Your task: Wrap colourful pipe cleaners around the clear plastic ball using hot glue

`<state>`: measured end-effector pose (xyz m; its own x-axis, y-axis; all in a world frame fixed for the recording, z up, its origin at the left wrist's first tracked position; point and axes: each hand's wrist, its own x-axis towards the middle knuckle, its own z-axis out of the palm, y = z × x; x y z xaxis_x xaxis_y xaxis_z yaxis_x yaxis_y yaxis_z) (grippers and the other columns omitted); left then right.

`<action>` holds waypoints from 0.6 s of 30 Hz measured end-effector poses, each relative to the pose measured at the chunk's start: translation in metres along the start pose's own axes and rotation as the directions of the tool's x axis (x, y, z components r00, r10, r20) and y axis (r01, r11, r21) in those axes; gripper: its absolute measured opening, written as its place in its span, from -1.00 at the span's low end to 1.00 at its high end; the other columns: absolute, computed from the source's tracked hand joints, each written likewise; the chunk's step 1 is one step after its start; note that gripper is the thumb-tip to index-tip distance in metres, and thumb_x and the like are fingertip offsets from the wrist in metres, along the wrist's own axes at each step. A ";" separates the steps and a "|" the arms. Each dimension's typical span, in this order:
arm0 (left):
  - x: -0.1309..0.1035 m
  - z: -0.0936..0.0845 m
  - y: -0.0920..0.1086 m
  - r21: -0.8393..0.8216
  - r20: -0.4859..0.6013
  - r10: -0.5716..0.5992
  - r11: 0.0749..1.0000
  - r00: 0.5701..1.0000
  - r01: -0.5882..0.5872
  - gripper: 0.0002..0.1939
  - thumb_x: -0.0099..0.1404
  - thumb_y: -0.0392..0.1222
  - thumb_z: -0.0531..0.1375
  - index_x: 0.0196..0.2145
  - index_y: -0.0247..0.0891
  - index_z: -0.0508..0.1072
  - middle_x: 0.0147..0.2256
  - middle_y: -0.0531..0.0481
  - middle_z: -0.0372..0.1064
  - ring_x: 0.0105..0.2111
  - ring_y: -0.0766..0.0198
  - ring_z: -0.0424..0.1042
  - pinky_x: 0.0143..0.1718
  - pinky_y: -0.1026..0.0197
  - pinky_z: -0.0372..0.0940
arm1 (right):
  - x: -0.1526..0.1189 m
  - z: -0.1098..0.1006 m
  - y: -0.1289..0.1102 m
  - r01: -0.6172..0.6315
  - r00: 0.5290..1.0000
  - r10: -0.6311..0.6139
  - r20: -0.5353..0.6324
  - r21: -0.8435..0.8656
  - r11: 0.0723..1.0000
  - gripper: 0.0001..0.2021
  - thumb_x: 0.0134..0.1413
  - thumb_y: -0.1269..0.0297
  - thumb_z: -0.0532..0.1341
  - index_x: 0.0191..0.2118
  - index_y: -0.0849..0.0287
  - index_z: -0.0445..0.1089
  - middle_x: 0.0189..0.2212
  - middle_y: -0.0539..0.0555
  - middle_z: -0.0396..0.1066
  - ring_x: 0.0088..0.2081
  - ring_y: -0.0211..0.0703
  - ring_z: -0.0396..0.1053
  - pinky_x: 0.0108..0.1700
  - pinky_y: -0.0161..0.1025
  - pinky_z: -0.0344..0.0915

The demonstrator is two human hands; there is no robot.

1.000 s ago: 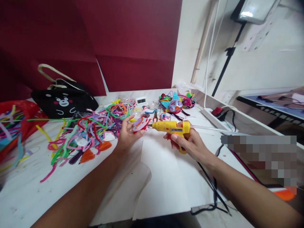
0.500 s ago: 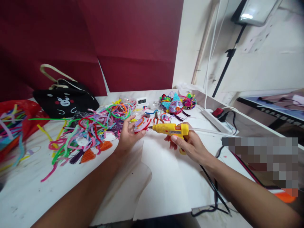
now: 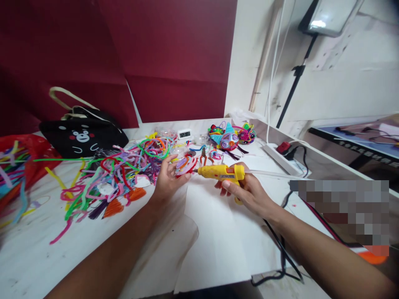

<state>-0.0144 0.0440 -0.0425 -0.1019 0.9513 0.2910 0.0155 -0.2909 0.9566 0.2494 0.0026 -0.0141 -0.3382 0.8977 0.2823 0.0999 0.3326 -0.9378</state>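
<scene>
My right hand [image 3: 241, 189] is closed around a yellow hot glue gun [image 3: 218, 172], its nozzle pointing left. A clear glue stick [image 3: 268, 173] sticks out of the back of the gun. My left hand [image 3: 168, 178] is closed on a small round craft piece [image 3: 186, 165] wound in pink, white, orange and red pipe cleaner. The nozzle tip is at the right edge of this piece; whether it touches cannot be made out. Just behind lie pliers [image 3: 203, 157] with orange handles.
A tangled heap of pipe cleaners [image 3: 124, 166] covers the left side, with orange tassels [image 3: 114, 209] at its front. Behind stand a black bag [image 3: 82, 137], a small digital clock [image 3: 185, 134] and finished colourful ornaments [image 3: 227, 139]. A power strip [image 3: 285, 160] and black cable [image 3: 277, 238] lie right.
The view has shifted slightly. The glue gun's nozzle has come a little closer to the craft piece in my left hand. Both hands keep their hold.
</scene>
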 end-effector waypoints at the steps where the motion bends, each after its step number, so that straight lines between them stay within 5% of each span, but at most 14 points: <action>1: 0.000 0.000 0.000 0.000 0.004 -0.001 1.000 1.000 0.001 -0.08 0.05 0.03 0.55 0.27 -0.13 0.28 0.15 -0.22 0.62 0.18 -0.23 0.62 0.10 -0.07 0.53 | 0.000 0.000 0.000 0.010 1.000 -0.010 0.000 -0.007 1.000 -0.58 0.30 -0.19 0.36 -0.19 0.12 0.49 -0.24 0.16 0.58 -0.28 -0.11 0.54 -0.25 -0.19 0.53; 18: -0.002 0.002 0.003 -0.025 0.046 -0.041 0.999 0.998 0.042 -0.10 0.01 0.06 0.56 0.22 -0.10 0.28 0.10 -0.20 0.64 0.20 -0.31 0.60 0.12 -0.17 0.54 | -0.002 0.000 0.006 0.105 0.993 -0.112 -0.026 -0.175 0.979 -0.64 0.38 -0.10 0.29 -0.25 0.11 0.41 -0.17 0.14 0.40 -0.23 -0.05 0.46 -0.19 -0.09 0.55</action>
<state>-0.0125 0.0418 -0.0403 -0.0563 0.9662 0.2516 -0.0141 -0.2528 0.9674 0.2510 0.0027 -0.0205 -0.3226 0.8623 0.3904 0.2255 0.4706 -0.8530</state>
